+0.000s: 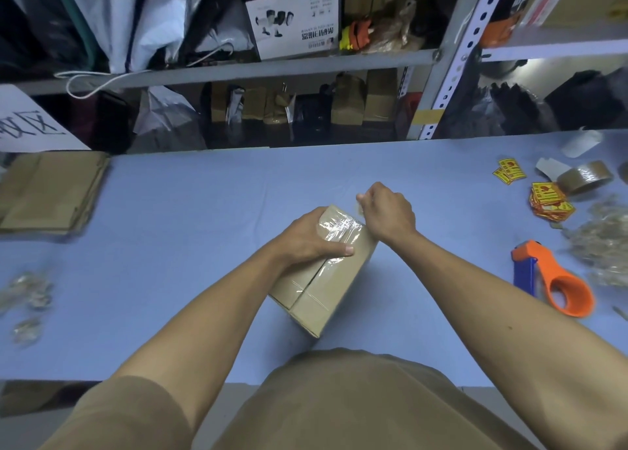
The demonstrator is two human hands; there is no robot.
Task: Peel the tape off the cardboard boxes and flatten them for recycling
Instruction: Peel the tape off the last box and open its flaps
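Observation:
A small brown cardboard box (323, 279) lies on the blue table (190, 211) in front of me, sealed with clear tape (339, 228) that shines across its top. My left hand (306, 237) grips the box's far end, thumb pressed across the taped top. My right hand (387, 213) is curled at the box's far right corner and pinches a loose end of the clear tape, lifted just above the box edge.
Flattened cardboard (47, 191) is stacked at the table's left. Crumpled tape scraps (29, 293) lie at the left edge, more at the right (605, 239). An orange tape dispenser (557, 279), a brown tape roll (584, 177) and yellow stickers (550, 201) lie on the right. Shelves stand behind.

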